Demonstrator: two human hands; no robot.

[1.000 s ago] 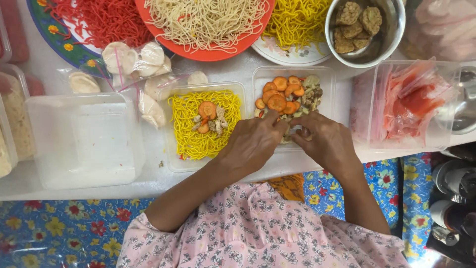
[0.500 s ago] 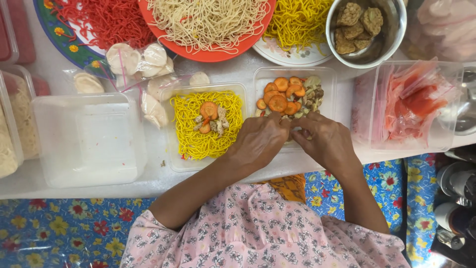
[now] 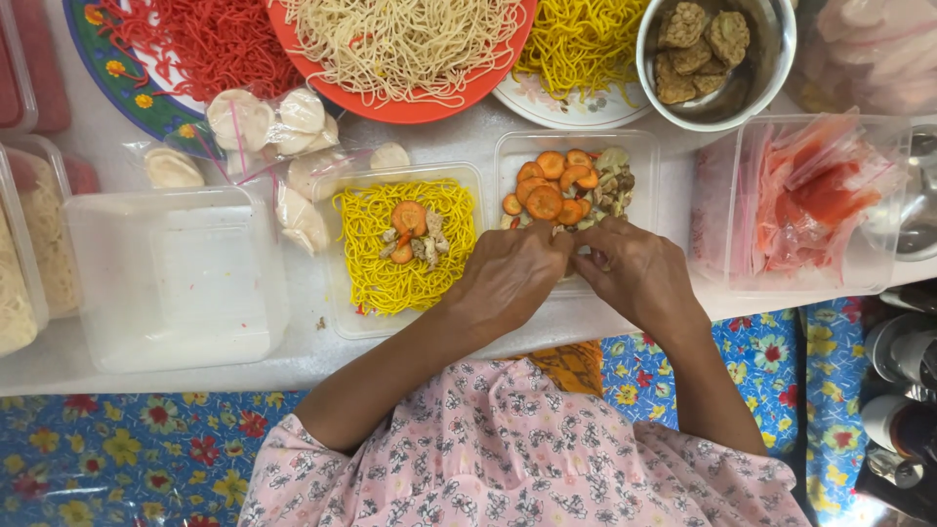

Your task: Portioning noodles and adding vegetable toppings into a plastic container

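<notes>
My left hand (image 3: 508, 278) and my right hand (image 3: 636, 275) meet knuckle to knuckle at the near edge of a clear plastic tub (image 3: 512, 156) that holds carrot slices (image 3: 547, 185) and pale mushroom pieces (image 3: 613, 187). Both hands have their fingers curled and pinched together over the food. The fingertips are hidden, so I cannot tell what they grip. Just to the left stands a clear tub of yellow noodles (image 3: 376, 254) topped with carrot slices and mushroom pieces (image 3: 412, 229).
An empty clear tub (image 3: 171, 278) stands at left beside bagged crackers (image 3: 259, 122). Behind are plates of red (image 3: 185, 44), pale (image 3: 405, 39) and yellow noodles (image 3: 581, 44) and a metal bowl of fried pieces (image 3: 703, 44). At right is a tub of red sauce bags (image 3: 805, 200).
Both hands stay at the near edge of the carrot tub, with only small finger movement. Nothing else has moved.
</notes>
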